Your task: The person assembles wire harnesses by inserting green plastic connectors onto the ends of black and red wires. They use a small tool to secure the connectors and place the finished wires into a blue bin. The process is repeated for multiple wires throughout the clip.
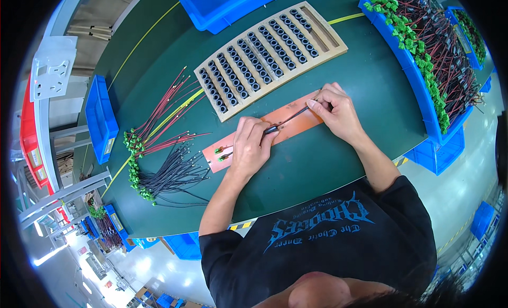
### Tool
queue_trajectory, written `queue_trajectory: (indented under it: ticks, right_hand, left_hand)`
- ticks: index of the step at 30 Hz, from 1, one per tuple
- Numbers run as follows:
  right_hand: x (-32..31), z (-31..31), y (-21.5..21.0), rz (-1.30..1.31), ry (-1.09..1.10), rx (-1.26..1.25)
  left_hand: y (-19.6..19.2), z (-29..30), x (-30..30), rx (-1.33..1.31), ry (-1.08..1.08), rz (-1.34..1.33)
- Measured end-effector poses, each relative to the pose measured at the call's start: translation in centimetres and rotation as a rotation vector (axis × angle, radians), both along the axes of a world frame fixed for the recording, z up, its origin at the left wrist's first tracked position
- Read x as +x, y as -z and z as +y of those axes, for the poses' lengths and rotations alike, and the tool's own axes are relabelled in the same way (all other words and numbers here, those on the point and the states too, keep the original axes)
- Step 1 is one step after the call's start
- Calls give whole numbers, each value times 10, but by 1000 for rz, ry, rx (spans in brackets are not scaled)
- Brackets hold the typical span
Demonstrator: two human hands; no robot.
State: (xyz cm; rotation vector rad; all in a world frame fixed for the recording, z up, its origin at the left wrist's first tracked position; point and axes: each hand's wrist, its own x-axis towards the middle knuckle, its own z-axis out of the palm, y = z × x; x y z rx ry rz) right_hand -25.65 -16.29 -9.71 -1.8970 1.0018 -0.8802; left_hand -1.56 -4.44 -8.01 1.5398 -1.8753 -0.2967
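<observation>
Dark-sleeved shoulders and bare forearms come in from the lower edge, both hands working over an orange board [296,119] that lies flat on the green tabletop [317,165]. Left hand [248,149] rests palm-down on the board, fingers together and pressing a small black sleeve [271,130] where a dark wire [290,119] enters it. Right hand [336,111] sits at the far end of the board, thumb and forefinger pinched shut on the other end of that wire, pulling it taut between the hands. Two short wire ends with green plugs [223,153] lie on the near end of the board, just beside the left wrist. Risks, as judged from this: the wire is thin and the pinch small, so a hard pull could slip it out of the right fingers or drag it back out of the sleeve; the sleeve could roll from under the left fingertips. The board looks loose on the tabletop, so an uneven press may skid it toward the wooden rack [270,56] of black rings standing just beyond. Left forearm passes near the fan of red and black wires [166,149] with green plugs; a sweep of the elbow could tangle or scatter them. Blue bin [423,91] heaped with finished wires stands well apart at the right, with little chance of contact.
</observation>
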Motion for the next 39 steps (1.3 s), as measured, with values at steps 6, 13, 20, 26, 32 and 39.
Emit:
queue_trajectory:
  ticks: [6,13,20,26,32,39]
  right_hand:
    - [5,4,4,65,19,-74]
    - [7,6,2,102,14,-173]
    - [3,4,5,65,9,-126]
    - [1,4,5,38,7,-69]
    - [1,3,2,99,17,-132]
    - [4,4,-2,135,22,-172]
  left_hand:
    - [1,0,0,5,-13,61]
    - [1,-1,-3,-46,11,1]
    - [5,-2,-5,-59,12,-35]
    - [4,-5,-5,-64,37,-54]
    - [5,-6,-9,-54,-8,-15]
    - [1,-5,-3,3,-26,84]
